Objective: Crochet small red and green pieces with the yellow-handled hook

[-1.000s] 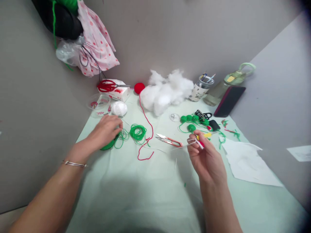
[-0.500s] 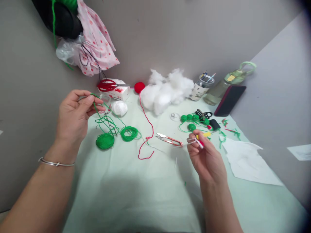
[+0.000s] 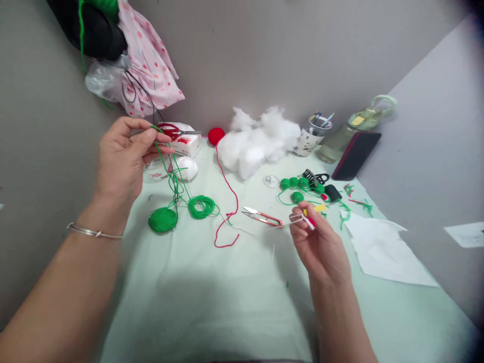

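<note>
Head view of a table [image 3: 212, 302] covered with pale green cloth. Red print marks the white box [image 3: 188, 146] at the far left, its lettering too small to read; red scissors [image 3: 173, 132] rest on top. Dark marks on the cup [image 3: 310, 140] and on the clear disc [image 3: 271, 181] are likewise illegible.

The far edge of the table meets the wall [image 3: 234, 60], with the red ball [image 3: 216, 136], the stuffing [image 3: 259, 143] and the cup set along it. The left edge passes beneath the left forearm; near the right edge lie the phone [image 3: 357, 156], propped against the bottle [image 3: 342, 135], and the paper [image 3: 389, 249]. The widest open stretch of cloth lies between the forearms, bearing a green scrap [image 3: 287, 285] and a short white thread [image 3: 273, 251].

The left hand [image 3: 121, 160], raised above the table, pinches a green strand [image 3: 162, 157] between thumb and forefinger, its other fingers loosely extended. The strand hangs in a tangle; the green ball [image 3: 163, 220] lies below the hand, and the green coil [image 3: 201, 207] just beside the ball. The right hand [image 3: 321, 244], fingers curled, pinches a red-and-white piece [image 3: 310, 222] at its fingertips, near a yellow handle [image 3: 319, 207]. White yarn [image 3: 242, 231] runs leftward from the piece, passing near the snips [image 3: 264, 217], which lie between the hands.
</note>
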